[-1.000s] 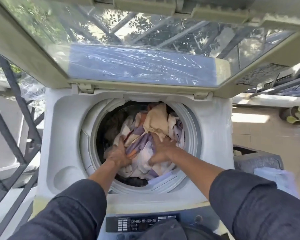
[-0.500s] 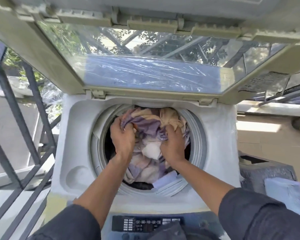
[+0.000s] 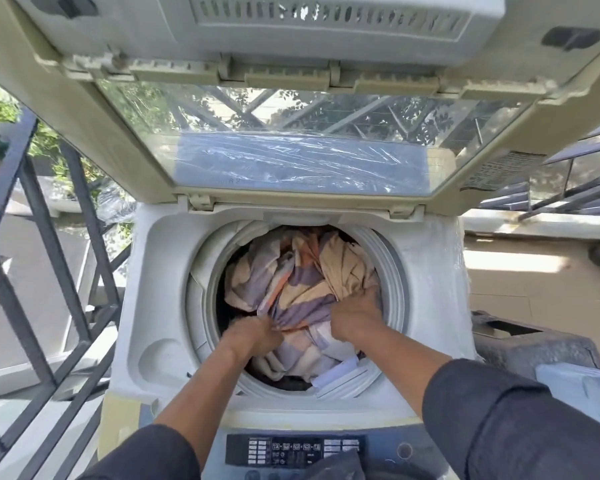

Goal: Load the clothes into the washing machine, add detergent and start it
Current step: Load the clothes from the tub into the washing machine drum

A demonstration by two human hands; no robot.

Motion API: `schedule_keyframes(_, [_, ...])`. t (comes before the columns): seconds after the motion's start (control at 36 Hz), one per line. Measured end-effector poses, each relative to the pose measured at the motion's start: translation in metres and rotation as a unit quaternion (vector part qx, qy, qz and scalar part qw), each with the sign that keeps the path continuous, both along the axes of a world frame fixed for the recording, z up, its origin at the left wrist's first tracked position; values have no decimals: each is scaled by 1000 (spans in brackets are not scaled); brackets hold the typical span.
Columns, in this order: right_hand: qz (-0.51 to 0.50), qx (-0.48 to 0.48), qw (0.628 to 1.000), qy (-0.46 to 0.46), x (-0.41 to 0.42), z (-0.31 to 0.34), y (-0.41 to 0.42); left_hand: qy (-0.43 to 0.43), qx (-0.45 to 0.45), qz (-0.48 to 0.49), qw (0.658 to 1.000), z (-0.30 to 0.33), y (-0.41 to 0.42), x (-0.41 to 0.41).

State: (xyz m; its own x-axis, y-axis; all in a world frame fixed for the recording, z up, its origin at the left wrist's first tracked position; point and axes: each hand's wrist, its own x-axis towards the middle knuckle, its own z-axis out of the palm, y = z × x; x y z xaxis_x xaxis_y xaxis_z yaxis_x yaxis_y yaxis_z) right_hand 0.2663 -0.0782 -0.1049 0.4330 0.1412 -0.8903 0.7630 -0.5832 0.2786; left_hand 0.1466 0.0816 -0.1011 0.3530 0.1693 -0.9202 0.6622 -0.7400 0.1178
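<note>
Washing machine [image 3: 146,292]: top-loading, white body, plastic yellowed along the front edge. Lid [image 3: 302,164] raised and standing open at the back; clear pane with a crinkled film band across its lower part, cream frame, hinges at the tub's rear edge. Control panel [image 3: 291,450]: dark strip at the near edge, small white buttons and icons, lettering too small to read.

Drum opening [image 3: 392,268]: round, ringed by a pale grey collar; a white ribbed insert sits at the near right of the ring.

Clothes [image 3: 305,282]: bundle inside the drum, filling most of the opening and rising close to the collar. Crumpled fabric in blocks of lilac-grey, cream and orange; a plain tan piece lies at the upper right of the heap. Dark fabric shows below the bundle at the near edge.

Left hand [image 3: 253,336]: inside the drum at the near left, fingers curled and gripping a gathered fold of the striped cloth.

Right hand [image 3: 355,317]: inside the drum at the right, knuckles up, fingers dug down into the cloth where tan meets lilac, gripping it.

Sleeves [image 3: 506,420]: dark, pushed up above the forearms.

Surroundings: dark metal railing [image 3: 39,237] at left; a dark grey block [image 3: 534,348] just right of the machine.
</note>
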Motion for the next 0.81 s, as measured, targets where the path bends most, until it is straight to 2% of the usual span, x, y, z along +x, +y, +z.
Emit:
schedule_keyframes(0.08, [-62, 97, 993, 8, 1, 13, 11, -65, -46, 53, 995, 3, -1, 5])
schedule_keyframes(0.17, [-114, 213, 970, 8, -1, 32, 7, -112, -96, 102, 984, 9, -5, 6])
schedule_keyframes(0.31, [-192, 321, 927, 27, -8, 68, -16, -173, -131, 143, 966, 25, -10, 2])
schedule_keyframes(0.42, [-273, 403, 873, 33, -19, 100, -45, -219, -148, 152, 952, 42, -17, -6])
schedule_keyframes(0.53, [-318, 470, 823, 10, -25, 127, -80, -296, -127, 162, 933, 74, -36, -8])
schedule_keyframes(0.67, [-387, 565, 728, -29, -26, 148, -132, -383, -137, 142, 902, 122, -74, 1])
schedule_keyframes(0.81, [-432, 620, 644, -116, -20, 158, -182, -429, -155, 110, 883, 154, -112, 26])
